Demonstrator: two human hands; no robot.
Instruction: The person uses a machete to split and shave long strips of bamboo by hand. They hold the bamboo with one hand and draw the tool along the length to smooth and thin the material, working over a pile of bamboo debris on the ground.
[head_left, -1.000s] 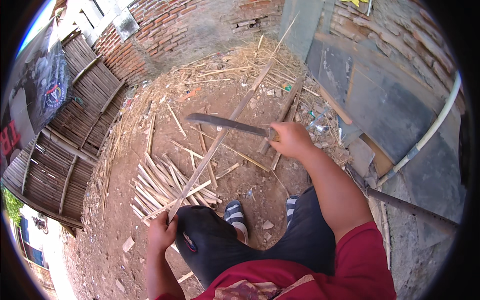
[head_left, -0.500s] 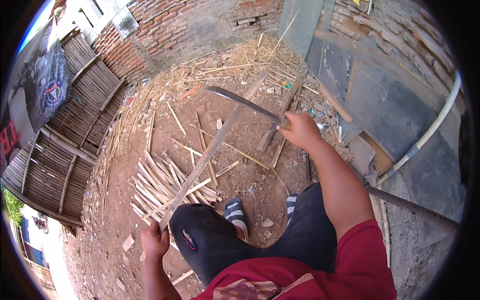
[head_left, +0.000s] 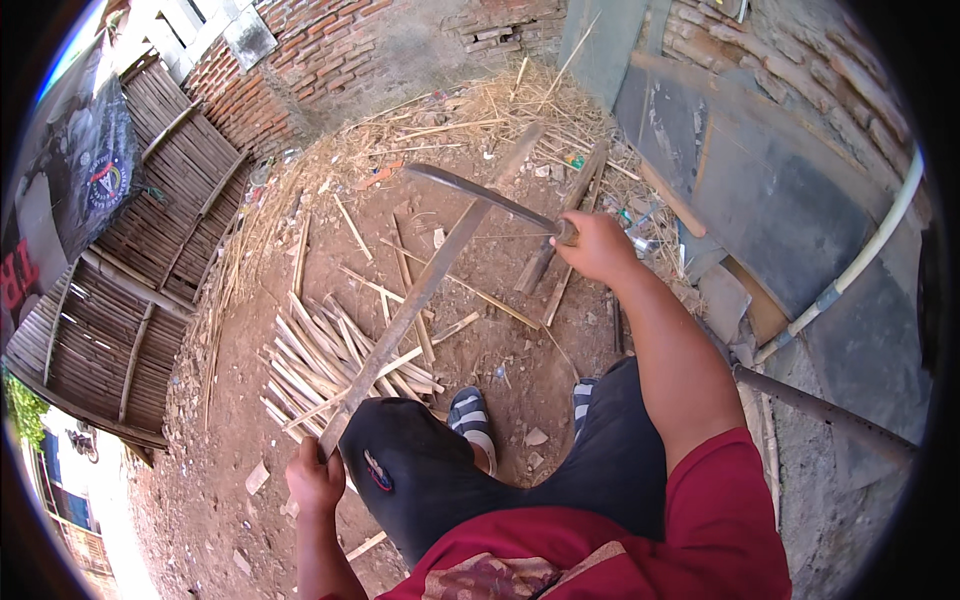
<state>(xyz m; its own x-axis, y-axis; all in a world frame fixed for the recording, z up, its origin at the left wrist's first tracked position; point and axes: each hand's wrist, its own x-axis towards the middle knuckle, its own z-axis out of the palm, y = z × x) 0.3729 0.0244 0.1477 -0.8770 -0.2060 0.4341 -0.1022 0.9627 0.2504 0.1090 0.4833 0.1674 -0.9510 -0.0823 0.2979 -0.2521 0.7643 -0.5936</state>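
My left hand is closed round the near end of a long, flat wooden slat, which slants away to the upper right past my knee. In my right hand is the wooden handle of a sickle. Its dark curved blade points left and crosses over the slat's upper part; whether the two touch I cannot tell. Below the slat, a heap of split wooden sticks lies on the dirt beside my left knee.
Loose sticks and a thick wooden post lie on the ground ahead. Straw and litter line the foot of the brick wall. Dark panels and a pale pipe lean at the right; a bamboo fence stands left.
My right hand and the sickle have shifted slightly left and toward me. The far end of the slat has risen a little in the picture. Both hands keep their grip.
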